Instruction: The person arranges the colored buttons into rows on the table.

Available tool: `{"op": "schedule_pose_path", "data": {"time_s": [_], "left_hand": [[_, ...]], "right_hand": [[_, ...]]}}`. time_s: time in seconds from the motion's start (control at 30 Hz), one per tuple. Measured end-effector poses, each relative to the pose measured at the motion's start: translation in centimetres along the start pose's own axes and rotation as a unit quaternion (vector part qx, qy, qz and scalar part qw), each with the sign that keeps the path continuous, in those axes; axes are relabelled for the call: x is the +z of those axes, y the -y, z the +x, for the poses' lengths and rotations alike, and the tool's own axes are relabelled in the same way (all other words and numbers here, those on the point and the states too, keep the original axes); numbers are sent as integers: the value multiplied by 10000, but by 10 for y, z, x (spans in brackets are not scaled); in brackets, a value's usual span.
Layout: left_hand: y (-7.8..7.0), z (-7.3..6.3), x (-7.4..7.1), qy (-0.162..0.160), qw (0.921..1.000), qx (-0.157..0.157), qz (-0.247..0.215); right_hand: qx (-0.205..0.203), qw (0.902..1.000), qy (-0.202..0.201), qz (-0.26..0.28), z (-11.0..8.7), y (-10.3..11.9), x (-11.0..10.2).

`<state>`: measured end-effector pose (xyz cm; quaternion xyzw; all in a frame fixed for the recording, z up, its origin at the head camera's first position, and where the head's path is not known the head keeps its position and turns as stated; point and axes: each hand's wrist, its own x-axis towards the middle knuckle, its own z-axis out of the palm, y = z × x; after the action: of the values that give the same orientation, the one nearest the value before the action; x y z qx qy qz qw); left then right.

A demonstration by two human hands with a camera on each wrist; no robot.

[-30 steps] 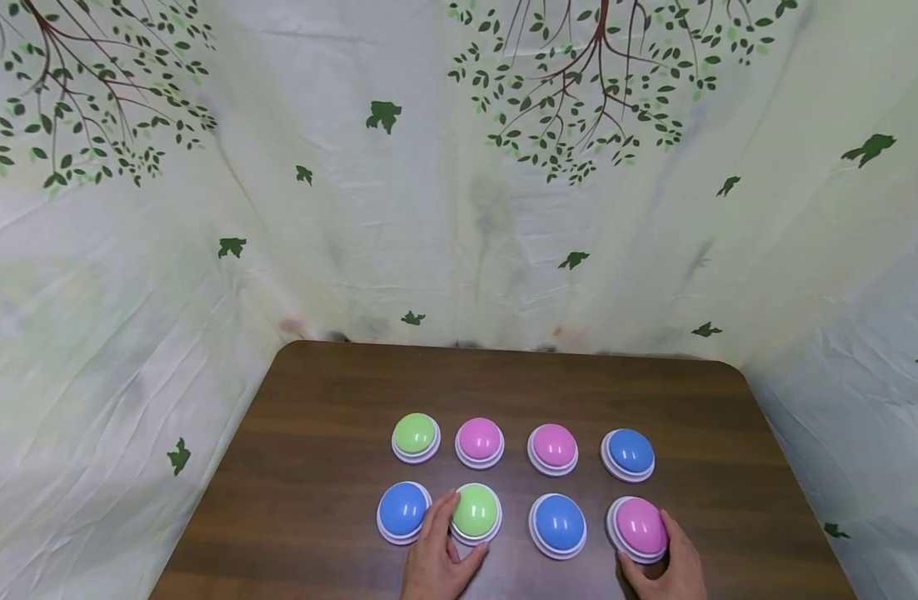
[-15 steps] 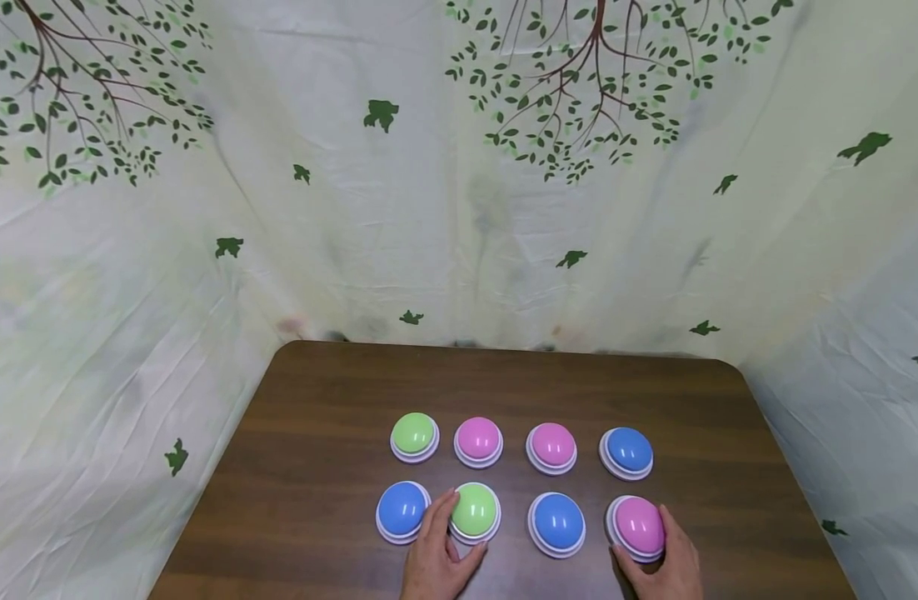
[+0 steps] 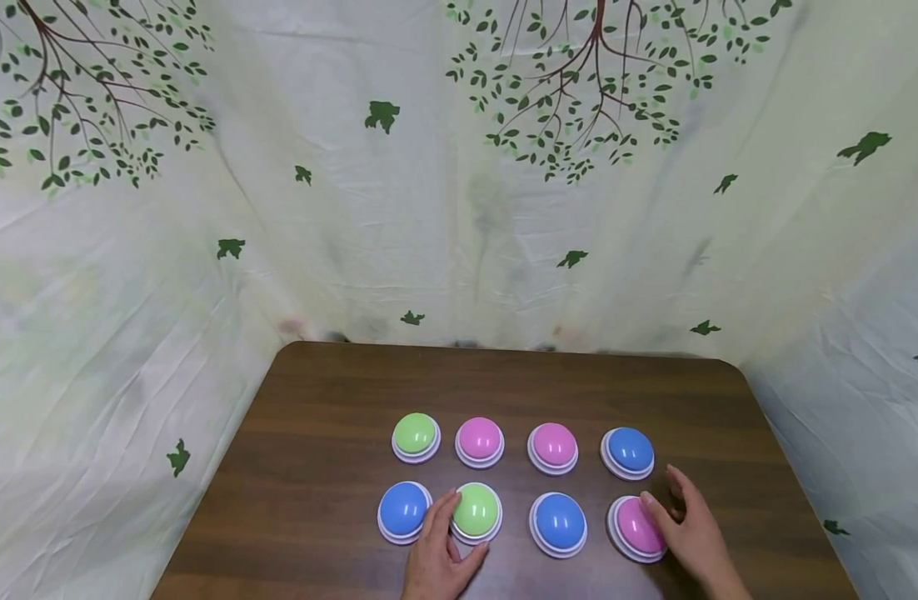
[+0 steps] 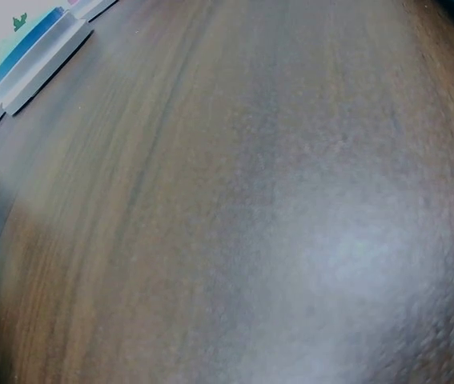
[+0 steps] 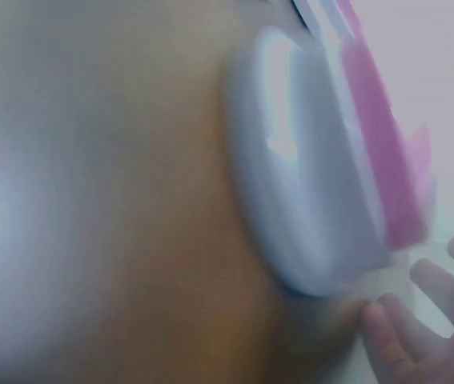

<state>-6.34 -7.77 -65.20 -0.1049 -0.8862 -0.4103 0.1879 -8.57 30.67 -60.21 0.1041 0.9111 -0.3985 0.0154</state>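
In the head view, my left hand (image 3: 438, 554) is at the front-row green push button (image 3: 476, 509), its fingers along the left rim and its thumb at the near edge, holding it by the white base. Over at the right end of that row, my right hand (image 3: 695, 529) hovers by a pink push button (image 3: 636, 527); its thumb overlaps the dome's upper right, and whether it touches cannot be told. Its fingers are loosely extended. The right wrist view shows the pink button's white base (image 5: 307, 176) blurred and tilted, with fingertips (image 5: 379, 324) apart from it.
Between the hands sits a blue push button (image 3: 560, 523); another blue button (image 3: 402, 510) is left of my left hand. A back row holds green (image 3: 415, 435), two pink and blue (image 3: 629, 452) buttons. The brown table (image 3: 294, 467) meets a leaf-printed cloth (image 3: 354, 250) behind.
My right hand has let go of the pink button's right side and risen up and to the right, its thumb now over the dome. My left hand stays put.
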Motion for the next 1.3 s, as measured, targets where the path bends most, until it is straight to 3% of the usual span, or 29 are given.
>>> {"op": "schedule_pose_path", "data": {"time_s": [0.1, 0.3, 0.57, 0.8, 0.93, 1.07, 1.2, 1.3], "left_hand": [[0, 0, 0, -7, 10000, -44, -63], [1, -1, 0, 4, 9998, -124, -161], [0, -2, 2, -67, 9998, -129, -102], [0, 0, 1, -121, 9999, -30, -88], [1, -1, 1, -109, 9999, 10, -80], [1, 0, 1, -102, 9999, 20, -31], [1, 0, 1, -95, 9999, 19, -40], [0, 0, 0, -79, 9999, -17, -67]], "right_hand": [[-142, 9983, 447, -343, 30, 6, -12], [-846, 9872, 754, -1124, 69, 20, -12], [-585, 9836, 1015, -1368, 75, 26, -8], [-598, 9825, 1027, -1432, 77, 26, -8], [-535, 9867, 1021, -1149, 74, 20, -8], [-328, 9953, 847, -341, 61, 13, -6], [-63, 9971, 569, 492, 29, 7, -2], [70, 9987, 345, 380, 0, 0, 5]]}}
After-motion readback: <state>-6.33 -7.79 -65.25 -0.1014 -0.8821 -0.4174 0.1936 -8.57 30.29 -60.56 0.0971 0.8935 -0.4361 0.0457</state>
